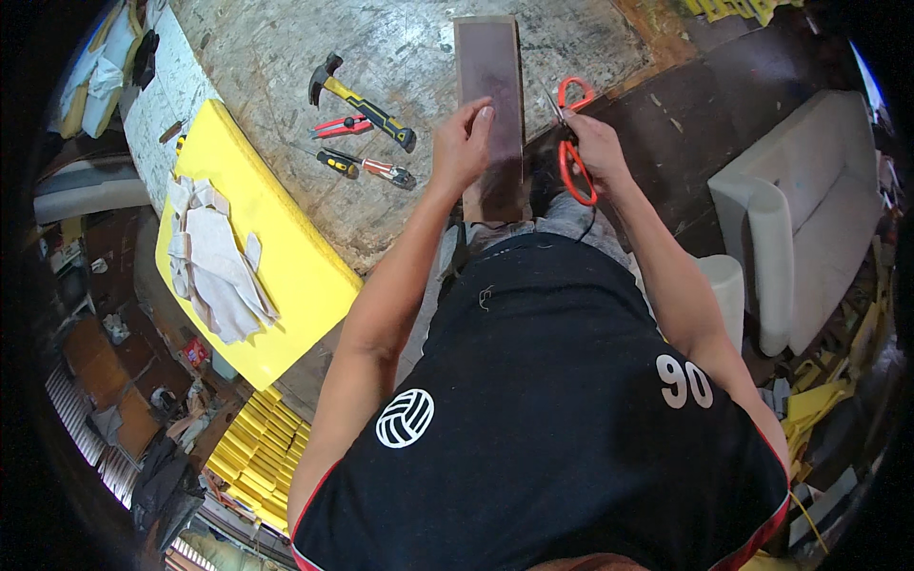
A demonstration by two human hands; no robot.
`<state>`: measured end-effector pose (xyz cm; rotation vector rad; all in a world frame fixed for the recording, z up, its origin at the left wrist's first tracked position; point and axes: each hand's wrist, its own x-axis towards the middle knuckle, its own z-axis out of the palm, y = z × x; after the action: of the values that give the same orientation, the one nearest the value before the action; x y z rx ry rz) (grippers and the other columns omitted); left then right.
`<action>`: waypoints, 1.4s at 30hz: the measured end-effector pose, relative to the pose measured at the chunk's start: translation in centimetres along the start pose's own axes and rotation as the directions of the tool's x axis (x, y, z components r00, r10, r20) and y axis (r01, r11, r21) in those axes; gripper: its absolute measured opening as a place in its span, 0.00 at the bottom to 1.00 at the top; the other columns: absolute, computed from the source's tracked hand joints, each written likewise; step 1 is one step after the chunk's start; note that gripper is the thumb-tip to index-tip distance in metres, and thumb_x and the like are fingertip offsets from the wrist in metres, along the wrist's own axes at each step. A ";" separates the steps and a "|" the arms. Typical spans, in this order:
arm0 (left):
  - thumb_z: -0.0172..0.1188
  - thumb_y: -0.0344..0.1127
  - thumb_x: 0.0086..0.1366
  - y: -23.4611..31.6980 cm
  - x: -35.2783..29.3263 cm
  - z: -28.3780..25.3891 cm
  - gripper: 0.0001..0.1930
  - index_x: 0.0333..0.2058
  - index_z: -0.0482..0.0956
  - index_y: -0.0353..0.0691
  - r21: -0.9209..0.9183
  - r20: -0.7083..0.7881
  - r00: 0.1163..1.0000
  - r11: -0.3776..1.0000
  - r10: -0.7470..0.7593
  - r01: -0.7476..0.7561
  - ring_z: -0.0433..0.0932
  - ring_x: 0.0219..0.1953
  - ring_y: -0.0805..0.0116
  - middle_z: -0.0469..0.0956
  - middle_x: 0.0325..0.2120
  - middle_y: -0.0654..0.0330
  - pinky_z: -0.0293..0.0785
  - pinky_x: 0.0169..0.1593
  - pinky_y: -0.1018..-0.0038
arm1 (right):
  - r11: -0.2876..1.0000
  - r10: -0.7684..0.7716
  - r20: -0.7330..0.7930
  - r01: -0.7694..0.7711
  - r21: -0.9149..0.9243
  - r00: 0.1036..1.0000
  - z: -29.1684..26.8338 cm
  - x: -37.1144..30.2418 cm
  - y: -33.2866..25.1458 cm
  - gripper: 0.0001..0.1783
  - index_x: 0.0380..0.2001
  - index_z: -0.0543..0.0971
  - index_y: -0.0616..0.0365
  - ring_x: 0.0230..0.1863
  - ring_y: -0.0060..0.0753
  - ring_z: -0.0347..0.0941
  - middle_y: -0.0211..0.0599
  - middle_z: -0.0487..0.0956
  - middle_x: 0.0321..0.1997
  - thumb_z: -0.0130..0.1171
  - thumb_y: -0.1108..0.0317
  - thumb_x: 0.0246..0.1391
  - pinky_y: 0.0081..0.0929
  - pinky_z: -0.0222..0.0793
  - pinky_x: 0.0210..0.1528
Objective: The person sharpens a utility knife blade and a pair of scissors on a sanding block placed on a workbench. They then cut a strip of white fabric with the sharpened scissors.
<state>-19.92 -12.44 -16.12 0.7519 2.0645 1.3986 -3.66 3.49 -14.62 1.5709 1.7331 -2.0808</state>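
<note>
A long, narrow rectangular panel point(490, 62), dark brownish purple with a paler border, lies in front of me, its near end by my lap. My left hand point(464, 147) is over the panel's left edge, fingers curled in and thumb against them; whatever may be between them is hidden. To the right of the panel my right hand point(597, 150) grips a pair of scissors point(564, 160) with red handles. Their loops stand wide apart, one above the hand and one below it, and the metal blades point up and left, toward the panel.
On the worn table point(257, 57) lie a hammer point(367, 109), red-handled pliers point(341, 127), a screwdriver point(336, 162) and another hand tool point(388, 172). Pale cloth scraps point(217, 262) rest on a yellow foam sheet point(305, 295) at left. A beige upholstered seat point(809, 219) stands at right.
</note>
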 end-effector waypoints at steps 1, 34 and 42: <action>0.56 0.41 0.73 1.0 -0.7 -0.2 0.18 0.52 0.81 0.34 -0.109 0.039 0.998 0.992 -0.052 0.056 0.82 0.41 0.62 0.85 0.39 0.54 0.77 0.47 0.69 | 0.991 0.054 0.077 -0.063 0.118 0.996 -0.2 -1.2 -0.8 0.25 0.43 0.82 0.58 0.16 0.18 0.68 0.26 0.73 0.19 0.53 0.45 0.66 0.23 0.61 0.17; 0.57 0.41 0.74 6.0 -2.6 -1.4 0.18 0.43 0.82 0.27 -0.617 0.400 0.854 0.591 -0.334 0.520 0.84 0.31 0.65 0.84 0.31 0.53 0.84 0.39 0.68 | 0.995 0.019 0.346 0.015 -0.096 0.938 2.1 -5.4 -2.4 0.28 0.24 0.77 0.55 0.20 0.14 0.62 0.19 0.69 0.19 0.54 0.43 0.68 0.19 0.57 0.23; 0.56 0.43 0.75 5.2 -2.4 -1.3 0.19 0.44 0.83 0.29 -0.585 0.422 0.852 0.624 -0.311 0.518 0.85 0.33 0.65 0.85 0.33 0.53 0.83 0.39 0.69 | 0.990 0.000 0.339 0.049 -0.134 0.941 1.9 -5.1 -2.1 0.28 0.26 0.80 0.59 0.22 0.12 0.60 0.17 0.69 0.20 0.53 0.45 0.69 0.19 0.55 0.25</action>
<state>-18.33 -13.33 -10.57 0.1083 1.2171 1.5025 -3.58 0.14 -9.89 1.0819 1.7343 -2.0376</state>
